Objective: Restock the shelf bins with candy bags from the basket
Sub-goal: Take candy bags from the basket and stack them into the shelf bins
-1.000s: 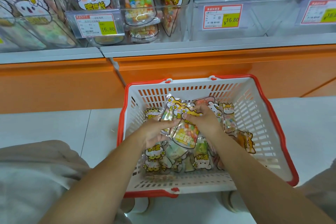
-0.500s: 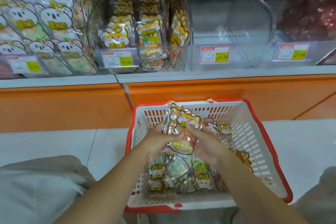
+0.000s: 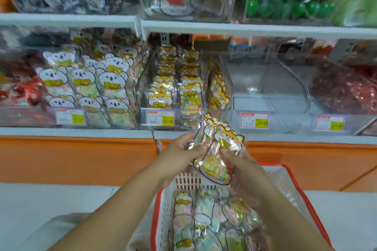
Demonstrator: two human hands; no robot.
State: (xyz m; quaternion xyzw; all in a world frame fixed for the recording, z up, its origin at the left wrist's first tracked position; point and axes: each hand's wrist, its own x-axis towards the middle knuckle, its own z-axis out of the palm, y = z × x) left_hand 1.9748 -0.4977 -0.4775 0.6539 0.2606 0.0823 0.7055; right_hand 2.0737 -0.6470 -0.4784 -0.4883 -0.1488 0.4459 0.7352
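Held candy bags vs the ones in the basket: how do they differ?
The held bags stand upright, gripped by the left hand and right hand above the basket. The basket bags lie piled inside it. The held bags show yellow cat headers, while the basket bags show mostly pastel contents. Both are clear packets with yellow labels.

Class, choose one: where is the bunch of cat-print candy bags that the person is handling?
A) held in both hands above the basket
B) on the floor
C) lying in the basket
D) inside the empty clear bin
A: the left hand and the right hand both grip the candy bags, which are above the back wall of the basket.
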